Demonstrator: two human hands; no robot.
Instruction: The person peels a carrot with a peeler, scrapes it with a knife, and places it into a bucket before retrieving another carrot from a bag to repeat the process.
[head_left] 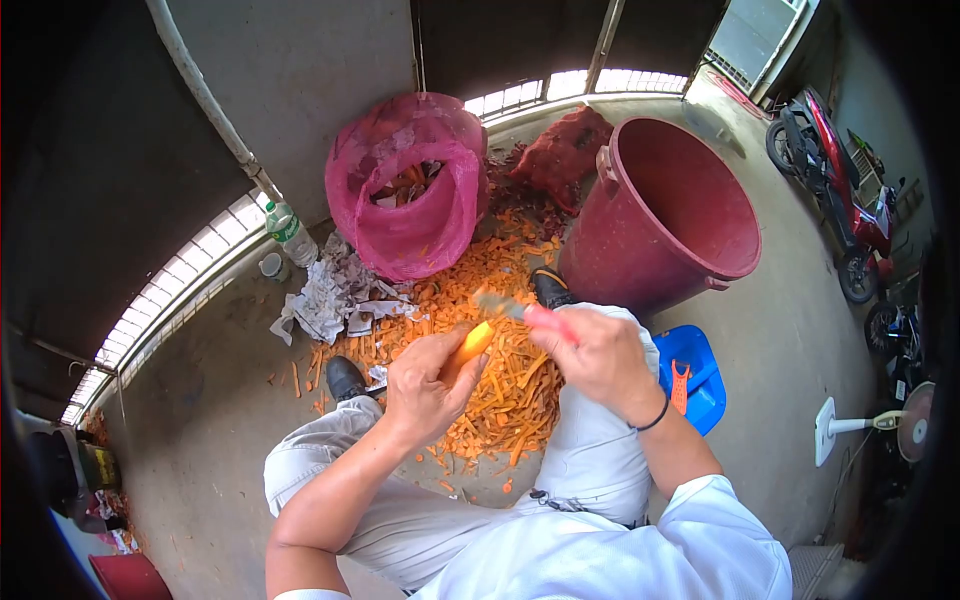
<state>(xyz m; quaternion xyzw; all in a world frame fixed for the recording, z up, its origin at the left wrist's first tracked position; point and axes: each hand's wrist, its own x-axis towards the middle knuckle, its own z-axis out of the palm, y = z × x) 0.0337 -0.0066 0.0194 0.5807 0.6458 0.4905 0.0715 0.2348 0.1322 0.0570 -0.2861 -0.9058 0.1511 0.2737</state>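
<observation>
My left hand [425, 385] is closed around an orange carrot [474, 342], whose bright end points up and to the right. Just right of it, my right hand [600, 360] grips the pink-red handle of a peeler [545, 322]; its grey head is blurred and lies above the carrot's end, and I cannot tell if they touch. Below both hands, a large heap of orange peelings [510, 400] spreads over the floor between my legs.
A pink sack [400, 235] with scraps stands ahead, crumpled paper [330, 290] and a bottle [288, 232] to its left. A tall red bin [640, 230] and a red mesh bag [565, 150] are ahead right. A blue tray [708, 385] sits by my right knee, a fan [825, 430] farther right.
</observation>
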